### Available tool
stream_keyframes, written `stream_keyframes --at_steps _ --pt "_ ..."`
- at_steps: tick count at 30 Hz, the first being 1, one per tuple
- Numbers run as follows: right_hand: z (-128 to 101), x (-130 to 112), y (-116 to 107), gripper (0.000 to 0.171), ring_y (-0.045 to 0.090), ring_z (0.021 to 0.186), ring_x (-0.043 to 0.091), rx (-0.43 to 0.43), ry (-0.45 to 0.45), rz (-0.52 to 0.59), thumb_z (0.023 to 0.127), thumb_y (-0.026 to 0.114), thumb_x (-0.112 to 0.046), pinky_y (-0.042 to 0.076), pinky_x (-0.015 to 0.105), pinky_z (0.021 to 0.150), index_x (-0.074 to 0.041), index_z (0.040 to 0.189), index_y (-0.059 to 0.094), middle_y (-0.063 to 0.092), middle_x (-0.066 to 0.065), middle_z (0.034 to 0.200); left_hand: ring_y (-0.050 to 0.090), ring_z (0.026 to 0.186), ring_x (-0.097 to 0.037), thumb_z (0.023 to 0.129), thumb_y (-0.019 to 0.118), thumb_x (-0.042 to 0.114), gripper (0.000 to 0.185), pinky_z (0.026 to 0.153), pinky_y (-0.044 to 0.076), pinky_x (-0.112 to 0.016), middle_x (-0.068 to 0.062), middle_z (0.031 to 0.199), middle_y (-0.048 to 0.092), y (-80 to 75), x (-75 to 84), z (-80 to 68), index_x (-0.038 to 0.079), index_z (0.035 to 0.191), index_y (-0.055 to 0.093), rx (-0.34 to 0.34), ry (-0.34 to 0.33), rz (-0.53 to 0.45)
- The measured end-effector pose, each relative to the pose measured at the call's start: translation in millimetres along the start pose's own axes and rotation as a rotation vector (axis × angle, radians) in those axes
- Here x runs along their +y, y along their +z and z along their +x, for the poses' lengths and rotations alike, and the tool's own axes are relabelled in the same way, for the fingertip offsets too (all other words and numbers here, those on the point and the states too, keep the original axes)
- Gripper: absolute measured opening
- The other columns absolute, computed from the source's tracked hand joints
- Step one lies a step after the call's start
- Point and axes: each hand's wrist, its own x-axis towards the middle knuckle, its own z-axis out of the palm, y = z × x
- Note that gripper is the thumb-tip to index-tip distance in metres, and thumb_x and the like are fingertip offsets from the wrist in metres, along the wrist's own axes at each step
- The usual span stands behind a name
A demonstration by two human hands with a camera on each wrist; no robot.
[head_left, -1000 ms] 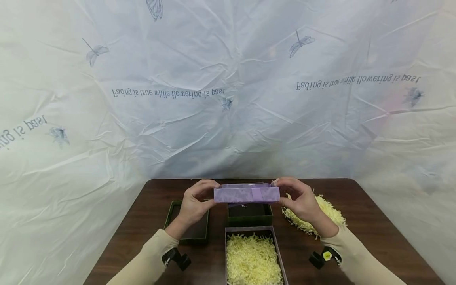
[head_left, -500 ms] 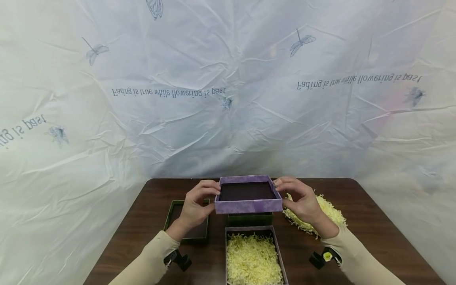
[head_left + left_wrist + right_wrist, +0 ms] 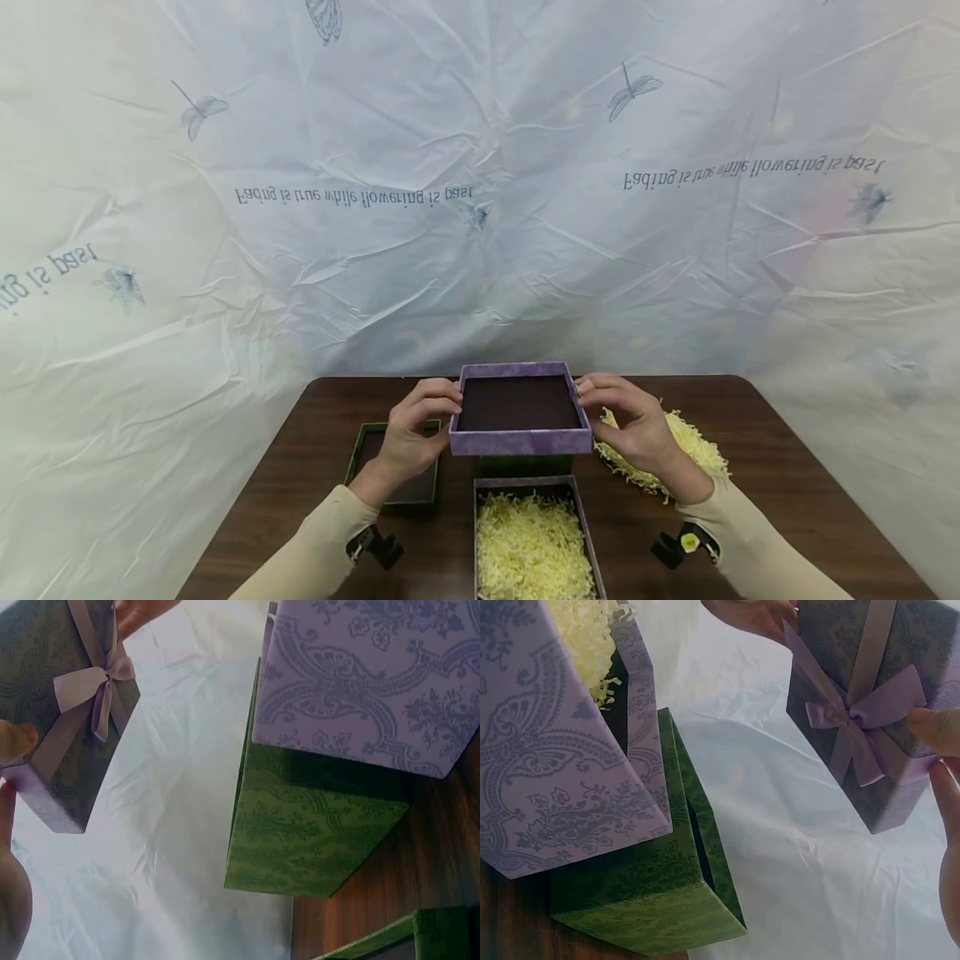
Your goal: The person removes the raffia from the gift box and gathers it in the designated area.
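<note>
Both hands hold up a purple patterned box lid (image 3: 521,442), its dark inside facing the head camera. My left hand (image 3: 415,425) grips the left side, thumb below and fingers at the rim; my right hand (image 3: 632,417) grips the right side likewise. On the lid's outer face, a lilac ribbon bow (image 3: 851,720) shows in the right wrist view. Below the lid, nearer the front, stands a purple box (image 3: 360,690) filled with pale yellow shredded paper (image 3: 532,546). A green box (image 3: 300,817) stands just behind it, mostly covered by the lid in the head view.
On the brown table (image 3: 285,500), a green lid or tray (image 3: 408,506) with a dark inside lies at the left, partly behind the left hand. A loose pile of yellow shredded paper (image 3: 697,450) lies at the right. A pale printed sheet (image 3: 480,275) hangs around the table.
The lid has tilted so that its dark inside, hardly visible before, now faces the head camera. Both hands keep their grip and have barely moved.
</note>
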Motion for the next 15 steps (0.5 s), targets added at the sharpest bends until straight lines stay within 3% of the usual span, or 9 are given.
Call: stream_keyframes --at_steps 6,11,15 --pt "6 -8 -1 0.035 0.056 0.122 0.025 0.020 0.089 -0.051 0.081 0.068 0.017 0.049 0.029 0.099 0.018 0.114 0.058 0.057 0.026 0.123 0.059 0.109 -0.029 0.080 0.063 -0.017 0.016 0.089 0.054 -0.029 -0.024 0.099 0.058 -3.2 6.2 10.6 -0.007 0.092 0.063 0.025 0.035 0.016" --pt "12 -23 -2 0.039 0.063 0.112 0.019 0.155 0.403 -0.083 0.083 0.063 0.018 0.053 0.026 0.092 0.015 0.121 0.055 0.061 0.024 0.117 0.058 0.111 -0.029 0.085 0.062 -0.011 0.008 0.093 0.052 -0.032 -0.023 0.099 0.058 -5.1 6.4 11.6 -0.007 0.092 0.063 0.022 0.056 0.035" --pt "20 -28 -4 0.037 0.066 0.105 0.021 0.264 0.600 0.079 0.091 0.060 0.009 0.055 0.029 0.089 0.016 0.126 0.050 0.065 0.016 0.112 0.058 0.111 -0.029 0.086 0.063 -0.009 0.007 0.095 0.051 -0.032 -0.022 0.100 0.058 -6.0 5.6 10.4 -0.006 0.092 0.064 0.016 0.063 0.060"
